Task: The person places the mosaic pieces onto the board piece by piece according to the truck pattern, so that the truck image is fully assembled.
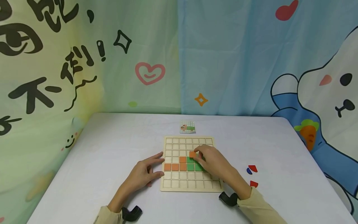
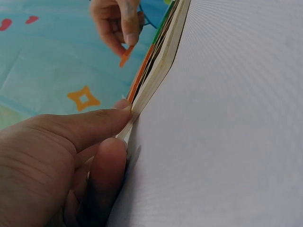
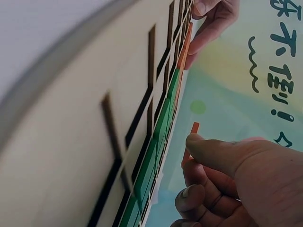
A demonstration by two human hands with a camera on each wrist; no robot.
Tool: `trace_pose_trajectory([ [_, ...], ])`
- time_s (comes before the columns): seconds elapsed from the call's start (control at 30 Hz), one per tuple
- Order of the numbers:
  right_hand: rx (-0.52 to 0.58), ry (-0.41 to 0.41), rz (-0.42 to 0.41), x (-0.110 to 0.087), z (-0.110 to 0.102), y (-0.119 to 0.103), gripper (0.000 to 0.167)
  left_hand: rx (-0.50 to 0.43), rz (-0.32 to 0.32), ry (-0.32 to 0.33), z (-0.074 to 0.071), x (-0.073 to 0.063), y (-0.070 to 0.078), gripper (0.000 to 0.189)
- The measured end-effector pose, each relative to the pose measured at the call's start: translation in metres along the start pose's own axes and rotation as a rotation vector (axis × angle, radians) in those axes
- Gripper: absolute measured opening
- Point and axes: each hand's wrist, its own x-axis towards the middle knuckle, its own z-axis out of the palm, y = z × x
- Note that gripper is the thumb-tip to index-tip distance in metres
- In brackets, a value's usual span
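Observation:
A pale wooden grid board lies on the white table, with orange tiles and green tiles set in some of its squares. My left hand is at the board's left edge, with its fingers and thumb spread and touching the rim. Over the board, my right hand pinches an orange square tile between thumb and finger. In the right wrist view that orange tile is held apart from the board's surface. The right hand hides part of the green rows in the head view.
A small picture card with a grid lies beyond the board. To the right are red pieces and a blue piece. A printed curtain hangs behind the table's far edge. Black bands sit at both wrists.

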Motion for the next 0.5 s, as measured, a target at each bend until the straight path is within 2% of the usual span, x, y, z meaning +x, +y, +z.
trace_pose_trajectory([
  [0.33,-0.029,-0.018,-0.029,0.015,0.005,-0.011,0.028,0.000,-0.005,-0.001,0.000,0.001,0.000,0.058],
  [0.5,-0.004,-0.021,-0.026,0.021,0.007,-0.016,0.030,0.004,-0.005,-0.001,0.000,0.002,0.000,0.057],
])
